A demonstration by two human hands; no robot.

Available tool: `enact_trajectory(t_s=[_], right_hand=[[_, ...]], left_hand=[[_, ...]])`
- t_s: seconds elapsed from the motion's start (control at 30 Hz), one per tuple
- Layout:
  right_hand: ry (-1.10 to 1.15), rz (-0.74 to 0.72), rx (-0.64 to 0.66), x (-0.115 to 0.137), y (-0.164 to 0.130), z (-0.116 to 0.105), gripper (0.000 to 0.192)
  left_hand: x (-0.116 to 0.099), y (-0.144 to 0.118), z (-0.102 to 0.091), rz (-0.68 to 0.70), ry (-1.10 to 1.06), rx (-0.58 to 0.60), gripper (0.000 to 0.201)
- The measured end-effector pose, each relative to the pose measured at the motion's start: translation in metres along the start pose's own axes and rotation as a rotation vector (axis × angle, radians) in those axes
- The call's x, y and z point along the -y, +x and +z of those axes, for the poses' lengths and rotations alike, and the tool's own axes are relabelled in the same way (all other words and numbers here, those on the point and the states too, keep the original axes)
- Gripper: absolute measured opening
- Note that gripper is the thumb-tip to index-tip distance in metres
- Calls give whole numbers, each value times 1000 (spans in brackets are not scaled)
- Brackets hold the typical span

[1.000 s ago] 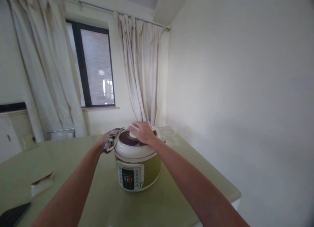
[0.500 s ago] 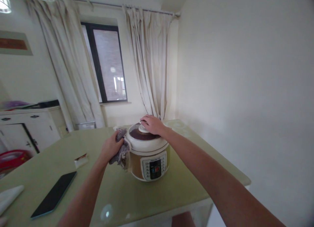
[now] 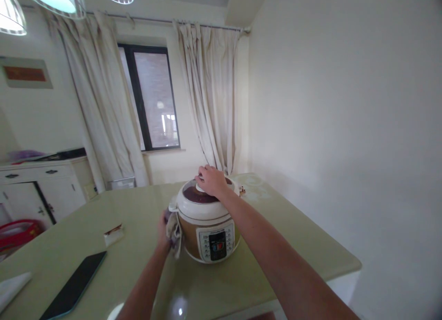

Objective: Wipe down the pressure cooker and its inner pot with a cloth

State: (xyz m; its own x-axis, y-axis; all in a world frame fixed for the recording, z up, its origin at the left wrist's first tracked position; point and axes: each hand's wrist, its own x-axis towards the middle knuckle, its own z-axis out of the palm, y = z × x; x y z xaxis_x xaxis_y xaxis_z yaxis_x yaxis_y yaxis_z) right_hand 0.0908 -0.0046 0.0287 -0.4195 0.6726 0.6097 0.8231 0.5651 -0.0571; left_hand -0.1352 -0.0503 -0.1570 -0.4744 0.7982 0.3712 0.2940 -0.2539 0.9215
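A white and gold electric pressure cooker [image 3: 191, 239] stands upright on the green table, its control panel [image 3: 217, 245] facing me. My right hand [image 3: 211, 179] is closed over the white knob [image 3: 199, 188] on top of the dark-centred lid [image 3: 198, 196]. Down at the cooker's left side, my left hand [image 3: 163, 230] grips a crumpled grey cloth [image 3: 175, 232] and presses it against the cooker's wall, below the side handle [image 3: 173, 204]. Part of the left fingers is hidden behind the cloth.
On the green tabletop [image 3: 138, 214] lie a dark phone [image 3: 76, 285], a small white packet [image 3: 113, 235] and a white item [image 3: 12, 288] at the left edge. A white wall [image 3: 328, 126] rises to the right. Beyond the table stand a white cabinet [image 3: 65, 184] and a red basin [image 3: 26, 230].
My left hand has moved the cloth lower along the cooker's left side, below the handle. My right hand stays on the lid knob. The view has tilted slightly upward.
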Motion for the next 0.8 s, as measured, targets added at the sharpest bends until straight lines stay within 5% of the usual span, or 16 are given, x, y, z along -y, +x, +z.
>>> enact_trajectory(t_s=[0.13,0.4,0.6,0.8], right_hand=[[0,5,-10,1,0,0,26],[7,21,-2,0,-1,0,27],[32,28,-6,-1,0,0,31],[89,41,37,-7,5,-2,37]], left_hand=[[28,-63,25,3,-57,-132,73],[13,-146,61,597,440,-314,65],[-7,-127,44,1029,658,-277,42],[-81,-97,35,1294,577,-87,40]])
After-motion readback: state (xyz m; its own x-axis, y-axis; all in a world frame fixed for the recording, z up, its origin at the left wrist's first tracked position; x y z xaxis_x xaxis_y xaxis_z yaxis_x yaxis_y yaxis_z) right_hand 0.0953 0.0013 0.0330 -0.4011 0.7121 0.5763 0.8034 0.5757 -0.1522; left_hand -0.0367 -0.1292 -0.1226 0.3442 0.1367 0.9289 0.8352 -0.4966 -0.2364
